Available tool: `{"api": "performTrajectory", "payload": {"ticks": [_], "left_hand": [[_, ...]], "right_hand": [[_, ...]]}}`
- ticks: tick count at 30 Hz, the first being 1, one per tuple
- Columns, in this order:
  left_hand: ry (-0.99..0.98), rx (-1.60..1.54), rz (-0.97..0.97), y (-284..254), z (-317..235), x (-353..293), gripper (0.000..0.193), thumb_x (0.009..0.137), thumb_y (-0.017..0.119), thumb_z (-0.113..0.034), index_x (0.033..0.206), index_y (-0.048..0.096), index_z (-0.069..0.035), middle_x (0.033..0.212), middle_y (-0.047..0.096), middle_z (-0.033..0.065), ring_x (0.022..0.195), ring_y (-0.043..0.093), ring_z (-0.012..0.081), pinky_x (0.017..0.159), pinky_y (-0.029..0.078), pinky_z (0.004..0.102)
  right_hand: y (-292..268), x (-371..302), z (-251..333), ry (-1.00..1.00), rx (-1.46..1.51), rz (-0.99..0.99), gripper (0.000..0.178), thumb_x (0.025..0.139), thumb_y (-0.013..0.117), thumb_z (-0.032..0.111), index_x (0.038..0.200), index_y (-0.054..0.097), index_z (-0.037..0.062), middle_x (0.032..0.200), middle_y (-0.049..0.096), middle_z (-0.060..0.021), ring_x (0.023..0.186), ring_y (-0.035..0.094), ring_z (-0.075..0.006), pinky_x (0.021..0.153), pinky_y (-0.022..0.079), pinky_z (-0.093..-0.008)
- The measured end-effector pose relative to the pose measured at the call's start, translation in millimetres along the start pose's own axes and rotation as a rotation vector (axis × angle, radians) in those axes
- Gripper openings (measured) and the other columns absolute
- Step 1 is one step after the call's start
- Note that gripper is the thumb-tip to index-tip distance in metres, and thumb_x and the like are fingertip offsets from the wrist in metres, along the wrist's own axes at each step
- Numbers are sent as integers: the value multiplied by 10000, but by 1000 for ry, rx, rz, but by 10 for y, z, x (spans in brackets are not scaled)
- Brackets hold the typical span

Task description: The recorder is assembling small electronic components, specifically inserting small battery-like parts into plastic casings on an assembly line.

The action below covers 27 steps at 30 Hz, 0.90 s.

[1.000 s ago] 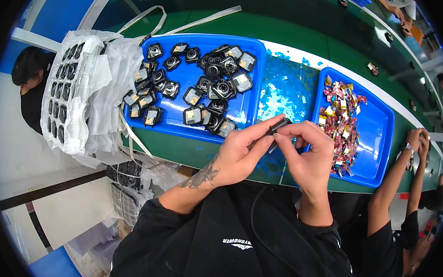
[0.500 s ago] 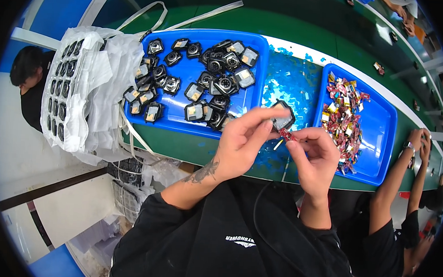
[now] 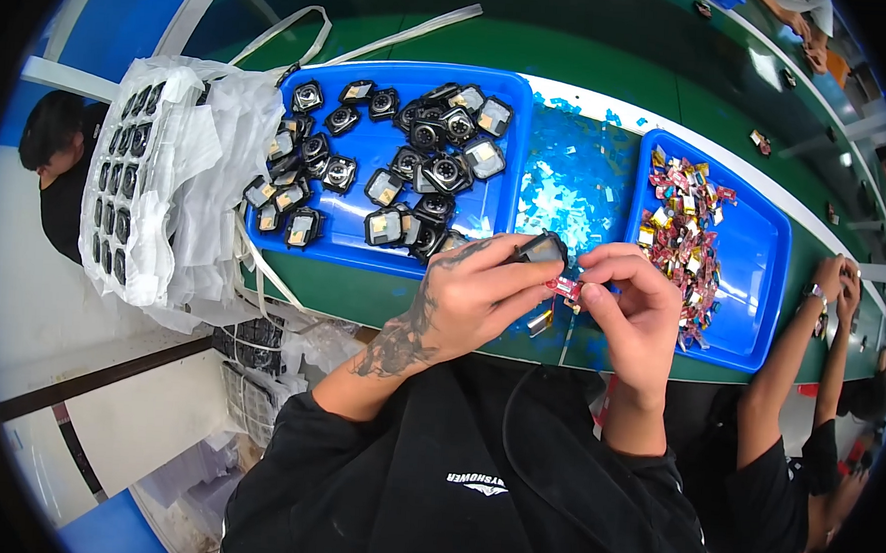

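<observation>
My L hand [image 3: 467, 296] is closed on a black watch-type case [image 3: 541, 250], thumb below, fingers over the back; it's held tilted, up off the counter [image 3: 382, 298], near the front edge, approx. midway btwn the two trays. My R hand [image 3: 634, 302] is right beside it: thumb tip against the R end of a small red board [image 3: 565, 287] at the case's lower side. Can't tell if R index closes on it too, or if the board's attached to the case. A shiny metallic pc [image 3: 539, 323] hangs just under; its link's hidden by my L thumb.

Progress: I'd call this unit part-done, since case & board are both at my fingertips, neither set down in a tray. L tray [image 3: 524, 131] has lots of loose black cases [image 3: 448, 172], mostly toward its L & R edges. R tray [image 3: 750, 243] has a heap of red boards etc. [image 3: 687, 249] along its L edge. So prob. a fair amt. handled and a fair amt. left, but can't say which pile's the finished one. Blue film scraps [image 3: 552, 197] cover the counter btwn trays, up to its back edge; wrapped white trays [image 3: 157, 181] stand past the L tray's L edge.
</observation>
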<state>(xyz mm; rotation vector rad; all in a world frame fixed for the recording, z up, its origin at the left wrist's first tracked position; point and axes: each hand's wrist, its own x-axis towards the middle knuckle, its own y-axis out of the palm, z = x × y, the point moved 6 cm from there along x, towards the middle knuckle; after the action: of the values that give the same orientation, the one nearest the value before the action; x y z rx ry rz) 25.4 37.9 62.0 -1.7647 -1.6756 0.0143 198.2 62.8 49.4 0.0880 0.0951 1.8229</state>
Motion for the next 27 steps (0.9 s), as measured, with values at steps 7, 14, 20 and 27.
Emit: {"api": "performTrajectory", "payload": {"ticks": [7,14,20,27], "left_hand": [[-181,-290,108,88,138,-62,236,745,725,10,972,722,-55,829,640,89,723,645,244,610,495,317],[-212,-337,234,71,130,-89,196,726,776,19,913,725,-7,911,696,134,773,679,212,652,514,293],[-291,-180,62,8,45,-53,121,739,769,-4,842,706,0,822,682,115,696,659,183,609,494,281],[-388,-254,27,70,82,-52,88,773,761,-54,826,712,-3,704,629,75,623,607,132,556,441,256]], "right_hand": [[21,2,-18,114,59,202,107,873,646,-25,975,627,-52,959,623,-90,869,615,-117,720,531,-222],[16,14,-137,288,104,326,80,916,633,75,938,615,0,856,607,-26,771,565,-55,632,490,-197],[140,9,-295,417,302,198,122,960,593,145,926,589,28,814,582,-3,730,538,-49,577,455,-200],[125,-120,-363,327,374,18,124,949,606,150,971,569,34,945,613,-51,759,572,-86,578,477,-210]]}}
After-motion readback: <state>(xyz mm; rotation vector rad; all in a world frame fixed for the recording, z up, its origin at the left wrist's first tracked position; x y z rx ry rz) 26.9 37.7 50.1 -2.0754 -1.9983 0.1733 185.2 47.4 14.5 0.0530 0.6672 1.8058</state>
